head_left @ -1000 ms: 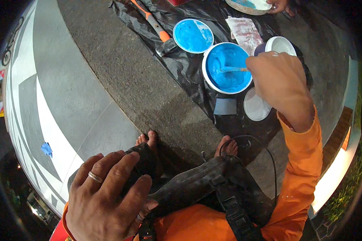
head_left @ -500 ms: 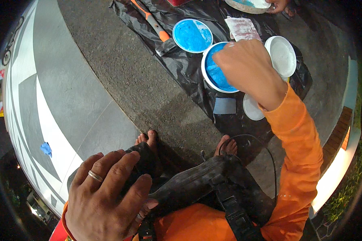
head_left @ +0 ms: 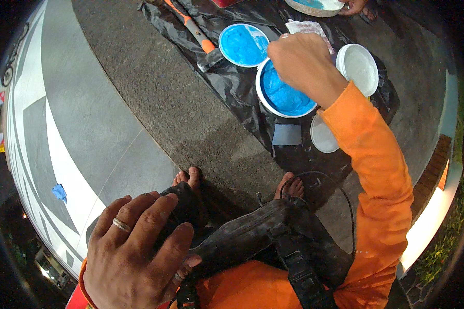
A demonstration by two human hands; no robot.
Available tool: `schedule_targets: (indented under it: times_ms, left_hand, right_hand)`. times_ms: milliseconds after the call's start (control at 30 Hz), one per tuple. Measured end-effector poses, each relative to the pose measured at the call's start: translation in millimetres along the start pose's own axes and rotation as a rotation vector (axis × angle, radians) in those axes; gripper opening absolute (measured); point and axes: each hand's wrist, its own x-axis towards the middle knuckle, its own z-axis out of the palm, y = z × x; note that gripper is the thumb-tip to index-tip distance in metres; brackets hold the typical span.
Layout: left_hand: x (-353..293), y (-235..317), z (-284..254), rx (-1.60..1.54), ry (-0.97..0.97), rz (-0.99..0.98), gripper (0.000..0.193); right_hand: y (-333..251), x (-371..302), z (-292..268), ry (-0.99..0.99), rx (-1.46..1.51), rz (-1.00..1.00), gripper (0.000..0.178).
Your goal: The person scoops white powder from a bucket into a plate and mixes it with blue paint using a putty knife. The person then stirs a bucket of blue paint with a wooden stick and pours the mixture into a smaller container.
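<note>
My right hand (head_left: 307, 62) is closed over the far side of a white bucket (head_left: 259, 95) of thick blue paint (head_left: 288, 98). Whatever its fingers grip is hidden beneath the fist. Just left of the bucket lies a round lid (head_left: 242, 45) coated with the same blue. A white tub (head_left: 361, 69) with pale contents stands to the right of that hand. On the near side are a grey-blue square pad (head_left: 287, 135) and a white lid (head_left: 323, 137). My left hand (head_left: 134, 247), with a ring on one finger, rests palm down by my knee, fingers stretched out and holding nothing.
Black plastic sheeting (head_left: 237, 103) lies under the paint things. An orange-and-grey handled tool (head_left: 193, 31) and a stained white cloth (head_left: 310, 28) are on it. At the top, another person's hand (head_left: 353, 7) is beside a shallow bowl (head_left: 314, 7). A blue scrap (head_left: 59, 192) lies far left.
My right hand has risen a little toward the far edge of the bucket, uncovering more of the blue paint. My left hand stays in place.
</note>
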Motion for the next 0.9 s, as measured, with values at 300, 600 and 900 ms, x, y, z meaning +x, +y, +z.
schedule_targets:
  times_ms: [300, 600, 900]
  left_hand:
    - [-1.2, -1.4, 0.5, 0.012, -0.017, -0.019, 0.044]
    - [0.8, -0.2, 1.8, 0.001, -0.007, -0.017, 0.044]
    - [0.0, 0.5, 1.4, 0.012, 0.000, -0.009, 0.044]
  right_hand:
    - [-2.5, -7.6, -34.8, -0.108, 0.010, -0.073, 0.007]
    - [-18.4, 5.2, -22.3, 0.137, 0.088, -0.196, 0.014]
    - [-17.8, 20.7, -6.3, 0.079, 0.026, -0.138, 0.008]
